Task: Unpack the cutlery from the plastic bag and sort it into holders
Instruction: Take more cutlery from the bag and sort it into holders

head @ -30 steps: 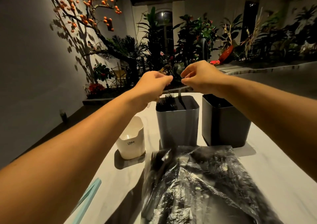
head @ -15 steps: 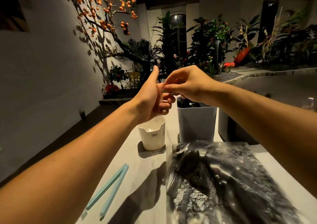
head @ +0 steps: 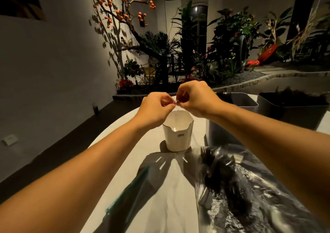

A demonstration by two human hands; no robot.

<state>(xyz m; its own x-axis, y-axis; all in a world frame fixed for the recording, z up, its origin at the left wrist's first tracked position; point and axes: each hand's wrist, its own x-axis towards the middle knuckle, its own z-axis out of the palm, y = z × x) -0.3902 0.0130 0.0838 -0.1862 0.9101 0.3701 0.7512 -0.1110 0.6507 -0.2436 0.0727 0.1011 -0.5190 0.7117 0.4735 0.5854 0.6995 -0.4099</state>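
Both my hands meet above the white holder (head: 178, 134), which stands on the pale table (head: 160, 206). My left hand (head: 157, 109) and my right hand (head: 194, 97) each pinch one end of a small thin clear item (head: 175, 102); a fine strand of it hangs toward the holder's mouth. What the item is cannot be told. The crumpled plastic bag (head: 253, 197) with black cutlery inside lies at the lower right, under my right forearm. A grey holder (head: 237, 102) and a darker holder (head: 292, 111) with black cutlery stand at the right.
A teal bag clip (head: 128, 193) lies in shadow on the table under my left forearm. The table's rounded edge runs at the left above a dark floor. Plants and a stone border fill the background.
My hands have moved left from above the grey holder to above the white holder and now pinch the thin clear item between them. The view has turned left with them.
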